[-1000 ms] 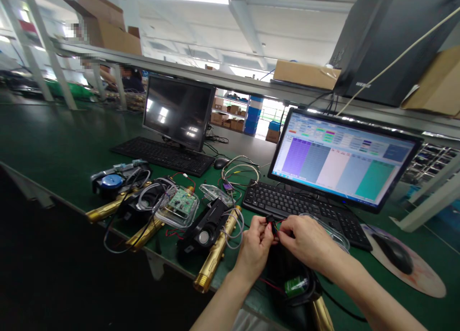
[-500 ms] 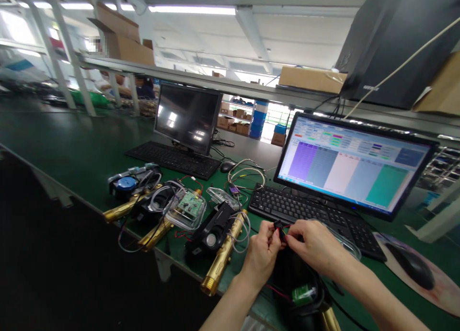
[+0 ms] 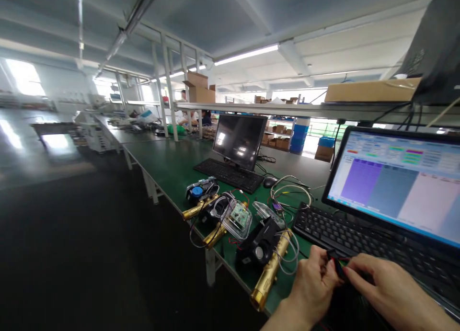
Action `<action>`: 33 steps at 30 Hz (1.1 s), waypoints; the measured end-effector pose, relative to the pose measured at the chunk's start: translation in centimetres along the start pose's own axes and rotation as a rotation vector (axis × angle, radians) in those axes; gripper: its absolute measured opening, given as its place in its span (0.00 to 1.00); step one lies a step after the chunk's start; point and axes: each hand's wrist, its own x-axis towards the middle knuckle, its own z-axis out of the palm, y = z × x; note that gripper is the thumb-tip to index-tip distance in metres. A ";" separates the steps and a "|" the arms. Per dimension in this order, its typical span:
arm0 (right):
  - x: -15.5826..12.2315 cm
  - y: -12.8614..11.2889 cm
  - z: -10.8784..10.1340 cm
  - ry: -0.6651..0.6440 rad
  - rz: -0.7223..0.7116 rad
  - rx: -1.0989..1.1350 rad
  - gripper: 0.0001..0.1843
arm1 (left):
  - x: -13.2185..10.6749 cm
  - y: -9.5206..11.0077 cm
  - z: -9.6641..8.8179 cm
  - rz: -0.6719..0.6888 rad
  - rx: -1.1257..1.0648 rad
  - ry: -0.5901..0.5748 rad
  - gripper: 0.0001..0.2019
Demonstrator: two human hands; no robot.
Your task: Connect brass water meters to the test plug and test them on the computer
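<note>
At the lower right, my left hand [image 3: 315, 284] pinches a small black connector [image 3: 337, 266] between thumb and fingers. My right hand [image 3: 383, 284] is closed on thin red and yellow wires [image 3: 343, 260] at the connector's other side. Its exact grip is partly hidden. Beneath both hands lies a dark black housing [image 3: 347, 304], mostly covered by them and cut off by the frame. Left of my hands, a brass pipe fitting [image 3: 272, 272] rests beside a black housing [image 3: 256, 247] with a round silver disc and a loop of grey cable.
Further left lie a clear case with a green circuit board [image 3: 240, 217] and a unit with a blue round cap [image 3: 197, 191]. Behind stand a lit monitor [image 3: 395, 177], a black keyboard [image 3: 334, 230] and a dark monitor [image 3: 240, 140]. The green bench's front edge runs along the left.
The view has swung left and up, so the bench items and my hands appear further right and lower. Both hands keep their hold on the connector and wires.
</note>
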 end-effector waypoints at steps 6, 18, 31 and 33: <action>-1.3 -2.3 -1.0 0.135 -0.001 -0.017 0.18 | 0.2 0.9 -0.1 -0.026 -0.055 -0.019 0.09; -1.5 -3.7 -1.9 0.186 0.011 -0.066 0.16 | 0.7 0.7 -0.2 -0.038 -0.049 -0.035 0.10; -1.4 -3.9 -2.3 0.185 0.010 -0.076 0.14 | 0.7 0.7 -0.4 -0.013 -0.027 -0.038 0.09; -1.4 -4.0 -2.3 0.186 0.023 -0.054 0.14 | 0.8 0.7 -0.4 -0.010 -0.028 -0.034 0.09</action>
